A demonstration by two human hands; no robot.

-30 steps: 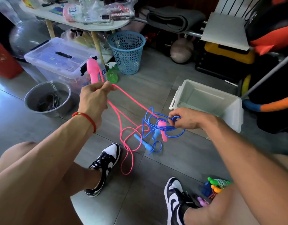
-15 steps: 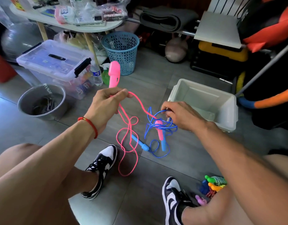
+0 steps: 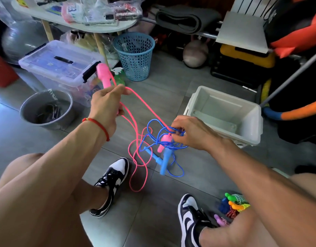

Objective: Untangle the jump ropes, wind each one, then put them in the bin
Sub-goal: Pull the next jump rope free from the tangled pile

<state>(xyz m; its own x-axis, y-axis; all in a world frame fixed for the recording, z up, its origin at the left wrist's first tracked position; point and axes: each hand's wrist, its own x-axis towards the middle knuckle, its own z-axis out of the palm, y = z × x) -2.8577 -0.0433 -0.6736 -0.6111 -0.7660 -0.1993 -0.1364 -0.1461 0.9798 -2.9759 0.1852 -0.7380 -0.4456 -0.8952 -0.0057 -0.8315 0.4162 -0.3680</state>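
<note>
While left hand [image 3: 107,102] grips pink rope [image 3: 144,111] by its handle, right hand [image 3: 189,132] pinches blue rope [image 3: 153,138] at the knot; cords light, limp, snag-prone.

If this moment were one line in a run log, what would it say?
step: untangling | left hand: holds pink handle up | right hand: picks at blue rope knot | white bin: no ropes inside

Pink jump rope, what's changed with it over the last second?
The left hand still grips one pink handle, held up. The right hand keeps pinching the blue rope tangle with the second pink handle caught inside. The pink cord's loop has shifted slightly. The bin stays empty.
</note>
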